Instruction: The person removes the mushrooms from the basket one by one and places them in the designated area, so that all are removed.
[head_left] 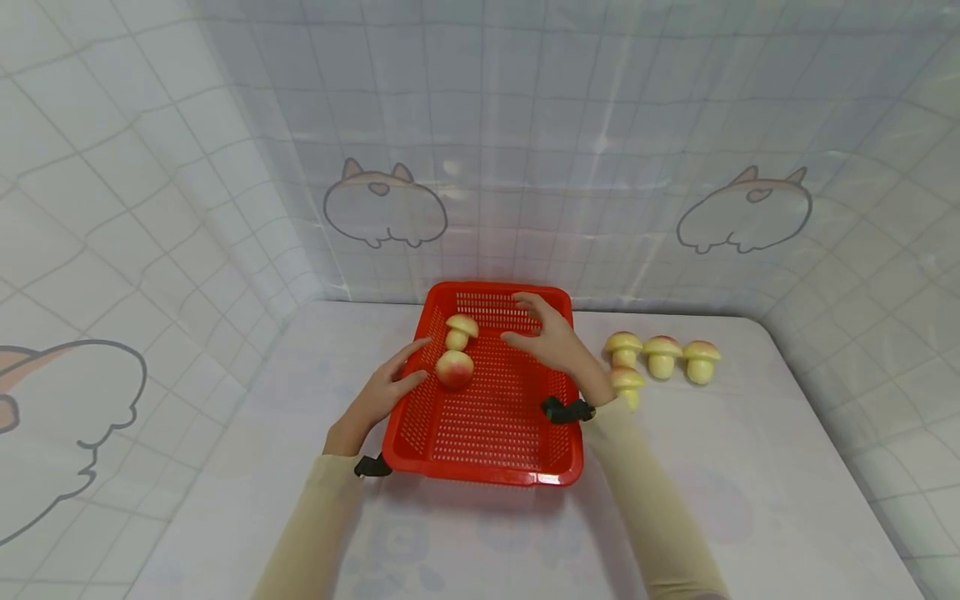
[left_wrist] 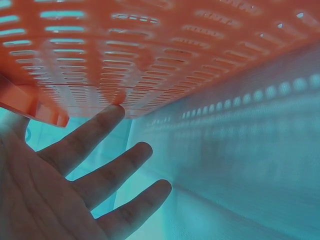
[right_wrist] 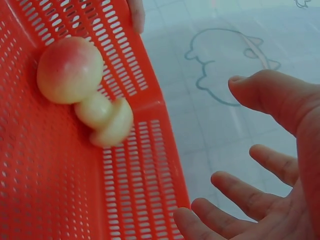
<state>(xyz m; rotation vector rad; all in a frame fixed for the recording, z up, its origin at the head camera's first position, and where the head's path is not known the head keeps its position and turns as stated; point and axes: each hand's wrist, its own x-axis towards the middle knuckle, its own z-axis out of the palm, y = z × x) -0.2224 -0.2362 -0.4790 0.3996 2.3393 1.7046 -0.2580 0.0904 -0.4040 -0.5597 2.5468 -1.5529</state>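
A red slotted plastic basket [head_left: 487,477] sits on the table. Inside, toward its left wall, lie two toy mushrooms: one on its side with a yellow cap [head_left: 462,324], the other showing its red-tinted cap [head_left: 454,369]. My left hand [head_left: 382,387] is at the basket's left rim with fingers spread. In the left wrist view, its fingers [left_wrist: 112,172] extend along the outside of the basket; whether they touch it I cannot tell. Over the basket's right side hovers my right hand [head_left: 551,337], thumb and fingers apart, holding nothing. Its palm and fingers [right_wrist: 255,200] show in the right wrist view.
Several more toy mushrooms [head_left: 662,357] are grouped on the white table [head_left: 750,450], right of the basket and beside my right wrist. A tile-patterned sheet with animal drawings [head_left: 385,208] rises behind the table and along both sides.
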